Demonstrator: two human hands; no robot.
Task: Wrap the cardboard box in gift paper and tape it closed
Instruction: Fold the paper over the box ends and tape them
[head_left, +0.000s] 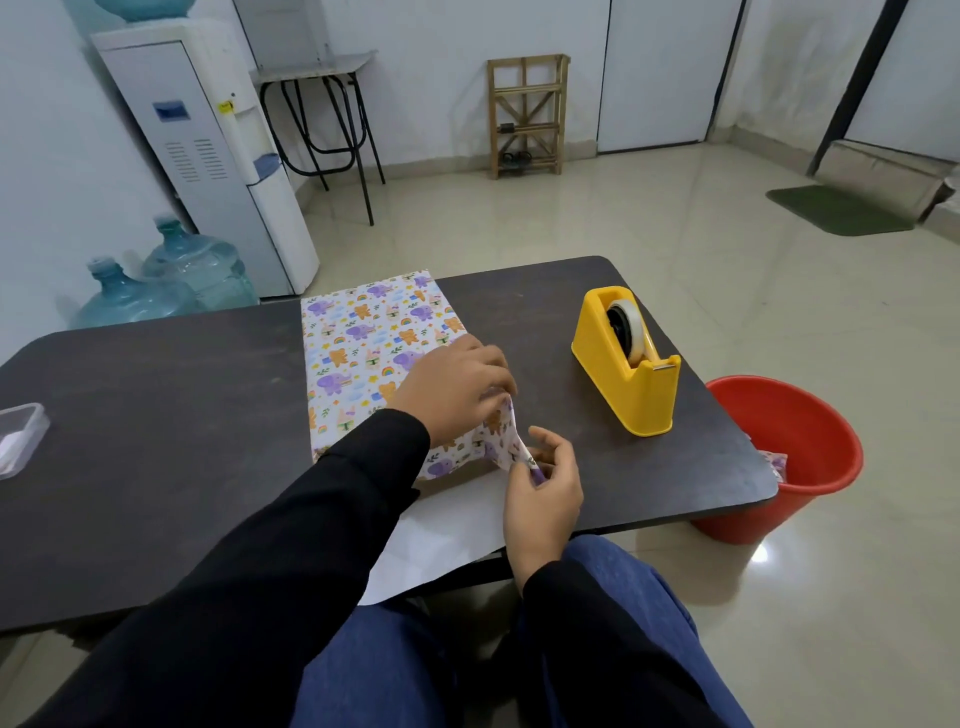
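The box lies flat in the middle of the dark table (156, 441), fully covered by gift paper (363, 338) printed with elephants and bears; no cardboard shows. My left hand (452, 389) presses down on the near right corner of the wrapped box. My right hand (543, 483) pinches a folded flap of the paper at that corner and holds it up off the table. The paper's white underside (441, 540) spreads over the table's near edge. A yellow tape dispenser (626, 364) with a roll of clear tape stands to the right of the box.
A clear plastic container (18, 439) sits at the table's left edge. A red bucket (784, 457) holding scraps of paper stands on the floor at the right. Water bottles (156, 286) and a white dispenser (208, 156) stand behind the table on the left.
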